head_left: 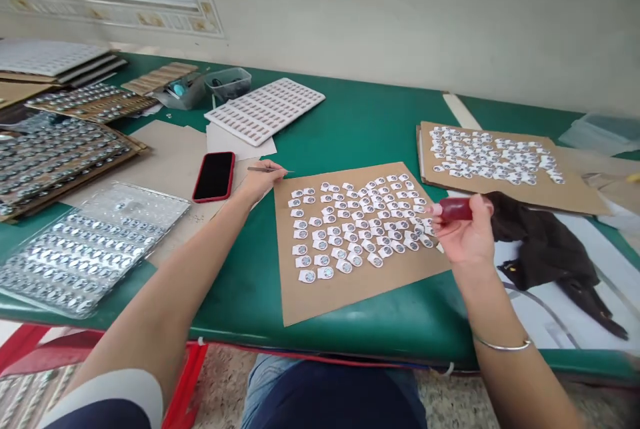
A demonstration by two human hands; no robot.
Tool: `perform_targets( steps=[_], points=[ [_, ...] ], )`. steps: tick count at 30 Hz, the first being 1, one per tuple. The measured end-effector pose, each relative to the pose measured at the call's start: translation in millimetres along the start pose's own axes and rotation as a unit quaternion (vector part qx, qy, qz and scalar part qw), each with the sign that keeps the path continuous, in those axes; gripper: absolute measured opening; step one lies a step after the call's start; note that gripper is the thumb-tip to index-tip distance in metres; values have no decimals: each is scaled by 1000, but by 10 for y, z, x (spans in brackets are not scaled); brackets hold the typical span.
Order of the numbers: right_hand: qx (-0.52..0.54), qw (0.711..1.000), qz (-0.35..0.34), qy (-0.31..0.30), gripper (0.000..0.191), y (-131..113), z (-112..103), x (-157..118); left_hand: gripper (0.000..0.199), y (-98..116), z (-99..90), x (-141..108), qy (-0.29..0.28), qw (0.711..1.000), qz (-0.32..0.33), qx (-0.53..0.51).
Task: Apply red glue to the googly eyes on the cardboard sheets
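My left hand [264, 181] is closed around slim metal tweezers [257, 169], at the upper left corner of a brown cardboard sheet [320, 302]. Several rows of small white tabs, each with a round glittery disc [355, 260], lie on that sheet. Over its right edge, my right hand [467, 239] grips a small dark red bottle [456, 209], held sideways with its pale nozzle pointing left. Left of the left hand lies a phone in a red case [214, 177].
A second cardboard sheet with similar tabs [490, 152] lies at the right, near a black cloth [555, 249]. Behind stands a white slotted tray [270, 109] beside a clear plastic box [229, 82]. At the left are a plastic tray of shiny gems [95, 249] and stacked boards [55, 156].
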State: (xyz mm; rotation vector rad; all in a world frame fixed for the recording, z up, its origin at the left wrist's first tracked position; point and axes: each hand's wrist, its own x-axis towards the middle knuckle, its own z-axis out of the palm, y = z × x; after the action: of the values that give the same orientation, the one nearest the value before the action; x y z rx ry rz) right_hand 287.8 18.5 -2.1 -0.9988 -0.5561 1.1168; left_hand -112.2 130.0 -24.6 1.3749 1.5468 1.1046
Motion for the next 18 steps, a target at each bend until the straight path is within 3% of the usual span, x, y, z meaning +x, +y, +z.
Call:
perform_targets(
  steps=[5,11,18],
  points=[
    [55,998,20,1,47,-104,-259,68,31,65,31,91,-2,998,-1,68],
    [156,987,24,36,43,-336,-308,29,39,40,60,121,-21,992,5,123],
    [211,975,70,34,41,-376,-350,30,48,-66,73,135,3,985,42,169]
  ],
)
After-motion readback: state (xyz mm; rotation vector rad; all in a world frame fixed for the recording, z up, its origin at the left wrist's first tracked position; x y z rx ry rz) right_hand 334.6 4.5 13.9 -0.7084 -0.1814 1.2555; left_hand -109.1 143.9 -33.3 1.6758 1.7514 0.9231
